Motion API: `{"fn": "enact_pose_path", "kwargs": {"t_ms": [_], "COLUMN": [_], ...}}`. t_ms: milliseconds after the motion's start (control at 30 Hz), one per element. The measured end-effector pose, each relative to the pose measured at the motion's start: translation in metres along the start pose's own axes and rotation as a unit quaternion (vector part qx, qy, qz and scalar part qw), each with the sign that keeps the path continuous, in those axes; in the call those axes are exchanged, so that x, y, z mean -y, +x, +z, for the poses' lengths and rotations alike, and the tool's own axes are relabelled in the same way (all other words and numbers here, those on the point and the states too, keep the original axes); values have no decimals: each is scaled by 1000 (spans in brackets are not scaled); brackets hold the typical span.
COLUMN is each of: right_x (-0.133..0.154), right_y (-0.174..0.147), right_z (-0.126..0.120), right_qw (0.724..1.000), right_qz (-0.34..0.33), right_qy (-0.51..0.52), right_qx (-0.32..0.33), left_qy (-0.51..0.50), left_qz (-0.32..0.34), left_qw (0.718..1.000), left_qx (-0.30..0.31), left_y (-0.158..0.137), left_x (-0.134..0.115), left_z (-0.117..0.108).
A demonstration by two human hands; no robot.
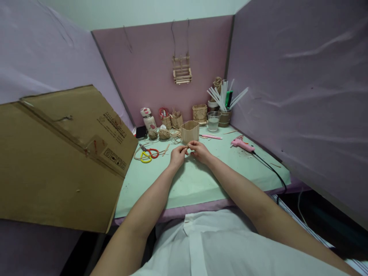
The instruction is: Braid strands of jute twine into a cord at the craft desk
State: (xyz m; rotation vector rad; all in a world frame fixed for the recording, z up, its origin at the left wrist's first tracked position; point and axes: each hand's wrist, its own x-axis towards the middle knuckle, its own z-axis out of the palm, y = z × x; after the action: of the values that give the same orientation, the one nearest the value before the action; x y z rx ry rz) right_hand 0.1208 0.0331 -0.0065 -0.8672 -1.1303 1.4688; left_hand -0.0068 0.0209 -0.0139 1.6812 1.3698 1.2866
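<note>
Left hand (178,156) and right hand (200,152), both bare, meeting over the middle of a pale green tabletop (191,184); fingertips of each pinched on a small tan piece (188,146), too small to identify, held between the two. Just beyond the fingers: one open-topped stick box (189,133), wavy rim, upright on the table; cannot tell of any contact with the hands. To the left: scissors (150,152) with red and yellow handles, lying flat among loose strands; farther back, two twine balls (164,133), side by side, near a patterned bottle (149,122) and a cup of thin sticks (176,121). To the right: a slim pink tool (212,136), lying near the box; farther right, a pink glue gun (243,145) on its side, black cable (271,170) trailing over the table edge. At the back: a clear cup (213,123) of liquid, beside a pot (224,119) of white sticks. Above: a small wooden rack (182,73), hanging against a pink panel (138,69). Far left: one large cardboard sheet (66,161), tilted.
</note>
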Motion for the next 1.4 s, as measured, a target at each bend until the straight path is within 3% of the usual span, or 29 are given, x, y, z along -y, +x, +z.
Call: {"fn": "enact_pose_path", "kwargs": {"t_ms": [367,667,867,1033,1400], "right_x": [5,3,0,0,-1], "right_y": [-3,-1,2,2,1], "right_z": [-1,-1,-1,0,1], "right_qw": [999,999,989,976,983], "right_qz": [-4,-18,-96,-155,-118], "right_qy": [-22,-23,-87,-125,-123], "right_qx": [-30,-16,-67,-88,-63], "left_qy": [20,14,-7,-39,-105], "left_qz": [24,26,-8,-29,-73], "left_qw": [999,999,1000,998,990], "left_qx": [16,27,18,-26,-60], "left_y": [-4,-5,-4,-5,-2], "left_x": [-3,-7,-6,-6,-7], "left_z": [-3,-4,-1,0,-1]}}
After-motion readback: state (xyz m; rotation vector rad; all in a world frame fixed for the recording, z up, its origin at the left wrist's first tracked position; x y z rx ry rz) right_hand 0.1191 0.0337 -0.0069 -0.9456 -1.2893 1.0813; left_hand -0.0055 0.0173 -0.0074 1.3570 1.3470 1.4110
